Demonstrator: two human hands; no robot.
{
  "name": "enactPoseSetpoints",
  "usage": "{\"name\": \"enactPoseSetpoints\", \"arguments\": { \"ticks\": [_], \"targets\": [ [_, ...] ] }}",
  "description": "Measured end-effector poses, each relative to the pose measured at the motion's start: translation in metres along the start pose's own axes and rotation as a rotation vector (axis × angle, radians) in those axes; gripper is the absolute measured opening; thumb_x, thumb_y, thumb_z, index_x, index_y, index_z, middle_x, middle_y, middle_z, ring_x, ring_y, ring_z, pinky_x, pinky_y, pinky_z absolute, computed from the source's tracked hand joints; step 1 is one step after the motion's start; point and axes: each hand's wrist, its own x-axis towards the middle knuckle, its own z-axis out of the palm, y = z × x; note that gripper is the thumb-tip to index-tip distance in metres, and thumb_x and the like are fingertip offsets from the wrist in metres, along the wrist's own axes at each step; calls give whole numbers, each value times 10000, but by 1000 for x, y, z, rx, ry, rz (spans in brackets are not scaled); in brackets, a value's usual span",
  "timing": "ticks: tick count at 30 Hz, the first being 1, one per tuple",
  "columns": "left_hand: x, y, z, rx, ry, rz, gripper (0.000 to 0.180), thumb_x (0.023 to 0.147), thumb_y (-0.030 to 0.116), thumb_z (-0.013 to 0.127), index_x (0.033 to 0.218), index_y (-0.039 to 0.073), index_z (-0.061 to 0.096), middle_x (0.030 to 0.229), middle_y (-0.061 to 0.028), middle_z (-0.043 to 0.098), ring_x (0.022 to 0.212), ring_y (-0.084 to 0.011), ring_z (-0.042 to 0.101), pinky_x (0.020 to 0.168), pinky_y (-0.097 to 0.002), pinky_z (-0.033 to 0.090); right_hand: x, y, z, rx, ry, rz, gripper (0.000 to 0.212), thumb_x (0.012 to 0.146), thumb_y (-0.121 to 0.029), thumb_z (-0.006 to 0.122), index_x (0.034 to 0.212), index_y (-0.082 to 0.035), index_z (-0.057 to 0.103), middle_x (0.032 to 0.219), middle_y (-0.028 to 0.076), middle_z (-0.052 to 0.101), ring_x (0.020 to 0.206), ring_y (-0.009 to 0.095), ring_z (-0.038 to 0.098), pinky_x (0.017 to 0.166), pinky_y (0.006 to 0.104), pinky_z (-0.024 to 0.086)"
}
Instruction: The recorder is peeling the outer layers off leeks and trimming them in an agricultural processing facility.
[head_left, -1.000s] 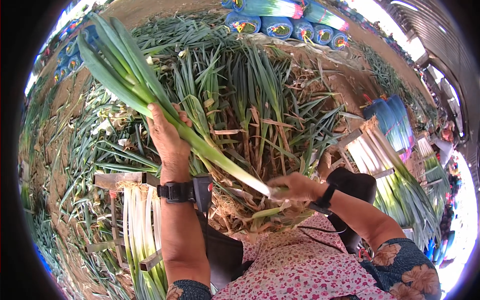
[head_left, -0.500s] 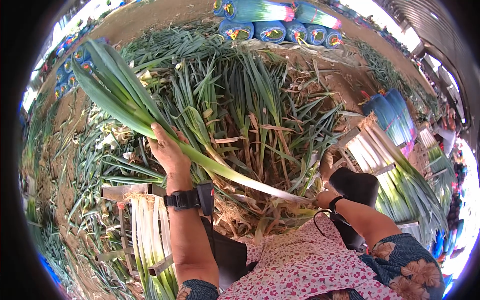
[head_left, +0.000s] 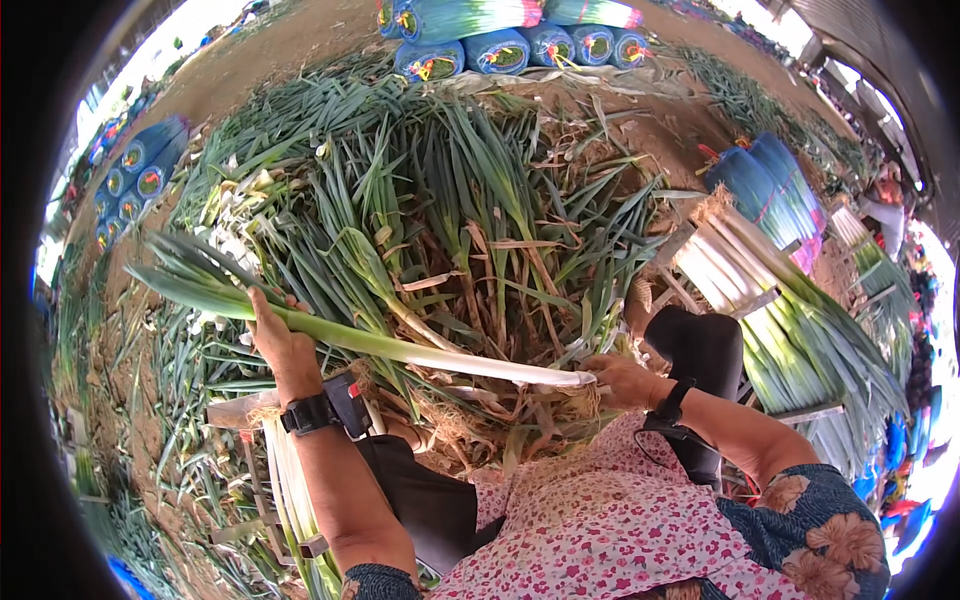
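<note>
A long leek [head_left: 430, 352] lies across in front of me, nearly level, its green leaves to the left and its white root end to the right. My left hand [head_left: 284, 345] is closed around the leek where the leaves begin. My right hand [head_left: 628, 382] is closed at the root end, its fingertips on the roots; part of its grip is hidden. Beneath the leek spreads a heap of untrimmed leeks [head_left: 480, 210] with dry outer leaves and tangled roots.
Clean leeks fill a metal rack [head_left: 735, 255] on the right, and others stand in a second rack [head_left: 243, 410] by my left forearm. Blue-wrapped leek bundles [head_left: 496, 52] are stacked at the back, with more wrapped bundles [head_left: 770, 185] far right. Loose leaves cover the ground at left.
The leek's leafy end has swung down to the left, so it lies flatter. My left hand has moved left and slightly down with it; my right hand has come slightly left and up.
</note>
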Motion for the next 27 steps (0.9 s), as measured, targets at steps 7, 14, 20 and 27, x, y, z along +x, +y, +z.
{"name": "enactPoseSetpoints", "arguments": {
  "ticks": [7, 14, 20, 27],
  "targets": [
    [-22, -40, -44, -299, -220, -335, 193, 883, 229, 581, 995, 94, 498, 771, -22, 524, 588, -122, 504, 556, -261, 483, 6, -15, 31, 867, 99, 52, 240, 927, -163, 473, 1094, -20, 569, 882, 75, 606, 750, 139, 537, 696, 257, 440],
    [-22, -40, -73, -56, 130, -368, 233, 867, 278, 597, 783, 132, 437, 623, 23, 429, 456, -85, 398, 412, -211, 384, -47, -92, -28, 457, -48, 1, 398, 917, -365, 484, 1117, -24, 526, 804, 159, 607, 701, 262, 578, 596, 376, 450],
    [-14, -48, -77, 181, 257, -273, 268, 861, 306, 605, 798, 122, 421, 588, 20, 405, 429, -92, 394, 394, -254, 394, -93, -114, -65, 170, -286, 132, 463, 901, -391, 468, 1229, -65, 449, 1053, 206, 570, 896, 319, 585, 665, 374, 484],
    [-21, -12, -28, 92, 197, 3, 351, 913, 462, 446, 914, 114, 402, 642, -20, 494, 485, -106, 475, 396, -236, 382, -115, -46, -78, -131, 83, 135, 629, 743, -266, 691, 1277, -63, 427, 1193, 156, 504, 1009, 329, 522, 827, 384, 452]
  ]
}}
